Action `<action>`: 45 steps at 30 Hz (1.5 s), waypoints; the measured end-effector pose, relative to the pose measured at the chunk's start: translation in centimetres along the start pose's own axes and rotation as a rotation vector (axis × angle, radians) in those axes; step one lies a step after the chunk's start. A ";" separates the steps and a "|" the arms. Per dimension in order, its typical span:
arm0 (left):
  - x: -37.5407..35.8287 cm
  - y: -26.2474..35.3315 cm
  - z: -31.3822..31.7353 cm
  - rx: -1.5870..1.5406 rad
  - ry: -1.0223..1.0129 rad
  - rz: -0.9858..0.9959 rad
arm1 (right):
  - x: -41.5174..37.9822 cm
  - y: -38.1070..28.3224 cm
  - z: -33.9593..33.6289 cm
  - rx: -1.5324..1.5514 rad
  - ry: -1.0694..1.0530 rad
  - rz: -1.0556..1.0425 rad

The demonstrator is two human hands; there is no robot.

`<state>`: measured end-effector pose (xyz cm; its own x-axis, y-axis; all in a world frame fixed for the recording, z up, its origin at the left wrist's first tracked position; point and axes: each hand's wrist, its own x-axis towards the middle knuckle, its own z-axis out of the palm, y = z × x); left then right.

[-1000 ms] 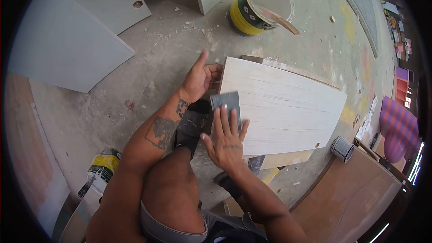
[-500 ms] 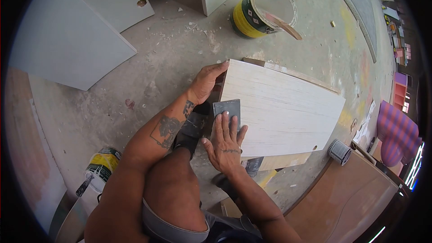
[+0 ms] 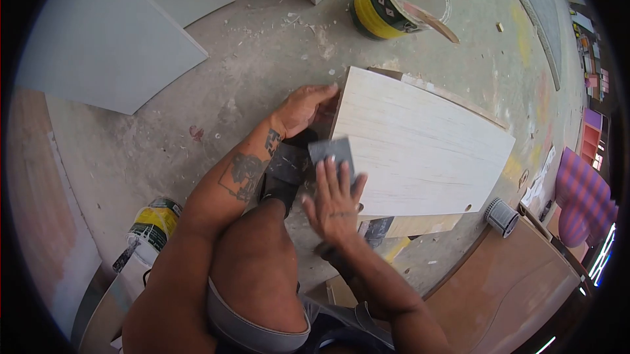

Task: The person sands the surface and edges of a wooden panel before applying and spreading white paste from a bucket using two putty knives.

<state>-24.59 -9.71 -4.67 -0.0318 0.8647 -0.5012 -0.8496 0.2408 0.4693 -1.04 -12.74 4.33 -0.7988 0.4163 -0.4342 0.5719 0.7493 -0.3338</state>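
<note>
1. Around us on the stained floor point(image 3: 144, 164) we have grey panels point(image 3: 108, 39) lying at upper left, a brown panel point(image 3: 505, 288) at lower right, and pale chips scattered between.
2. Close in, our dark shoe point(image 3: 285, 170) sits beside the left edge of the white board point(image 3: 426, 150), crowding the space below our left hand point(image 3: 303, 110); the small grey tin point(image 3: 503, 217) stands near the board's right corner, by the brown panel.
3. Farther right we see a checked cloth point(image 3: 583, 200) and an orange-pink shelf unit point(image 3: 591, 136).
4. Beyond the board stands the large yellow-and-dark can point(image 3: 377, 16), with a wooden stick point(image 3: 438, 26) across its rim; its top looks whitish, but we cannot tell contents from lid.
5. At lower left we have another yellow-labelled can point(image 3: 155, 226), smeared white, with a dark, white-streaked tool beside it; what it holds is unclear to us.
6. The white board lies flat in front of us, with wooden pieces showing past its far and near edges.
7. Our right hand point(image 3: 336, 203) lies outstretched on the grey block point(image 3: 333, 148), fingers spread, at the board's left edge.
8. Our left hand is by the upper-left corner, fingers partly hidden; we cannot tell whether they grip.
</note>
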 end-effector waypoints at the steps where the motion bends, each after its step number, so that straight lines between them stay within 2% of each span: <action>1: 0.2 -0.1 -0.4 0.007 0.022 -0.004 | 1.8 0.4 -0.9 -0.022 0.057 -0.011; 4: 0.7 0.7 -1.5 0.041 0.132 0.069 | 8.6 1.7 -4.1 -0.118 0.300 -0.070; 6: 0.0 1.9 -1.3 0.054 0.145 0.096 | 12.2 2.2 -6.4 -0.184 0.390 -0.097; 9: -0.9 2.4 -1.8 0.070 0.170 0.101 | 13.5 2.6 -8.5 -0.269 0.391 -0.149; 12: -0.8 2.3 -2.2 0.076 0.163 0.086 | 9.3 2.3 -8.2 -0.296 0.119 -0.223; 14: -0.5 2.1 -2.2 0.090 0.155 0.081 | 4.1 2.3 -6.2 -0.176 -0.078 -0.342; 17: 0.1 2.0 -1.9 0.117 0.147 0.086 | 0.3 2.6 -5.0 -0.290 -0.110 -0.497; 20: 0.3 2.0 -1.6 0.104 0.137 0.077 | 3.1 3.8 -6.9 -0.237 -0.105 -0.544; 22: 0.2 1.9 -1.6 0.082 0.134 0.072 | 6.5 4.7 -8.9 -0.219 -0.061 -0.537; 23: 0.1 1.7 -1.8 0.085 0.138 0.072 | 8.3 4.9 -10.3 -0.320 -0.023 -0.546; 25: 0.0 1.6 -2.4 0.091 0.143 0.080 | 11.6 4.7 -12.5 -0.368 0.051 -0.467; 29: -0.7 2.0 -2.3 0.089 0.180 0.092 | 11.1 3.6 -11.1 -0.367 0.159 -0.333; 31: -1.1 2.7 -2.4 0.110 0.173 0.093 | 6.2 4.4 -6.5 -0.178 -0.005 -0.357; 34: -1.2 3.1 -2.9 0.176 0.174 0.112 | -3.9 2.1 -2.7 -0.203 -0.318 -0.449; 35: -1.0 3.3 -3.0 0.177 0.177 0.116 | -6.8 1.9 -1.2 -0.179 -0.359 -0.483; 38: -0.4 2.8 -2.1 0.172 0.156 0.093 | -10.3 0.6 -3.1 0.128 -0.524 -0.393; 42: -0.1 2.3 -1.1 0.169 0.145 0.073 | -8.1 1.4 -6.2 0.131 -0.263 -0.215; 44: 0.1 1.7 -0.6 0.189 0.140 0.074 | -6.1 3.6 -4.7 0.108 -0.021 -0.162; 45: 0.2 1.5 -0.1 0.206 0.138 0.082 | -4.9 4.3 -3.4 0.100 0.024 -0.106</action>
<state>-25.91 -9.24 -4.16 -0.1795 0.8199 -0.5436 -0.7166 0.2695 0.6432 4.70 -9.75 7.86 -0.8594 0.3503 -0.3726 0.4988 0.7350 -0.4594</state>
